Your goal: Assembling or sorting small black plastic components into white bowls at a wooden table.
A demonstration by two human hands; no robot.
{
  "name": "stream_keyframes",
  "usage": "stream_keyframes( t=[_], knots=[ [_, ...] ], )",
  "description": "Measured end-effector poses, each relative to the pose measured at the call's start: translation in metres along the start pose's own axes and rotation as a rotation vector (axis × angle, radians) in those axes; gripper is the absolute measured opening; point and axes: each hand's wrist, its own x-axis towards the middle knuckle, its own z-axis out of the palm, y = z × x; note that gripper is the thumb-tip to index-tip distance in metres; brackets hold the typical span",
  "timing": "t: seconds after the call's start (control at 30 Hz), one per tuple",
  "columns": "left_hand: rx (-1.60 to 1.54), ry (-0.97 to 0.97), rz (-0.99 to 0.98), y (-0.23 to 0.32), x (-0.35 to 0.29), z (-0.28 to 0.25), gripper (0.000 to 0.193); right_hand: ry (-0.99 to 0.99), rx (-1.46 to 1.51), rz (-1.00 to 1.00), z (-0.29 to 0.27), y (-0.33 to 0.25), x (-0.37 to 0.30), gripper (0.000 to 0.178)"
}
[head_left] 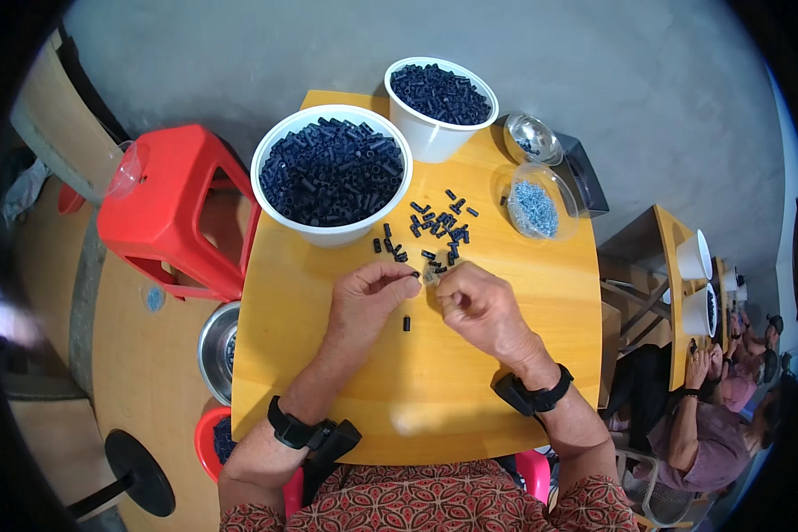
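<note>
Between the forearms, the yellow table (417, 399) offers open wood to its near edge, with more room along the right edge. Two white buckets (337, 236) (434, 142) crowd the far left and far edge. The left hand (359, 297) pinches a small black tube (416, 275), near the loose black tubes (443, 226). The right hand's (489, 310) fingers curl narrowly; I cannot tell what they hold.

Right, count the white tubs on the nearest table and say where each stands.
2: the left white tub stands by the left edge of the table; the right white tub stands farther back, by the far edge.
</note>
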Motion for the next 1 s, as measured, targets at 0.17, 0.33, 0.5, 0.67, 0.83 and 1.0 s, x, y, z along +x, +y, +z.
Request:
stream_keyframes(
  t=[0.17,0.33,0.5,0.67,0.83,1.0],
  knots=[
    [0.066,-0.008,0.036,-0.005,-0.003,0.005,0.013,0.186,0.330,0.101,0.003,-0.011,0.007,0.012],
    [0.160,0.012,0.007,-0.003,-0.001,0.015,0.015,0.276,0.480,0.151,0.013,-0.001,0.004,0.012],
    [0.018,0.017,0.044,-0.003,-0.005,0.017,0.015,0.357,0.289,-0.050,0.018,-0.009,0.004,0.024],
    [-0.361,-0.081,-0.116,-0.007,-0.014,0.007,0.013,0.355,0.098,-0.099,0.019,-0.031,0.001,0.029],
    [-0.436,-0.082,-0.164,0.001,-0.009,0.021,0.011,0.442,-0.101,-0.174,0.013,-0.024,0.001,0.024],
    [-0.400,-0.061,-0.162,0.003,-0.010,0.015,0.011,0.427,-0.139,-0.096,0.009,-0.030,0.000,0.020]
  ],
)
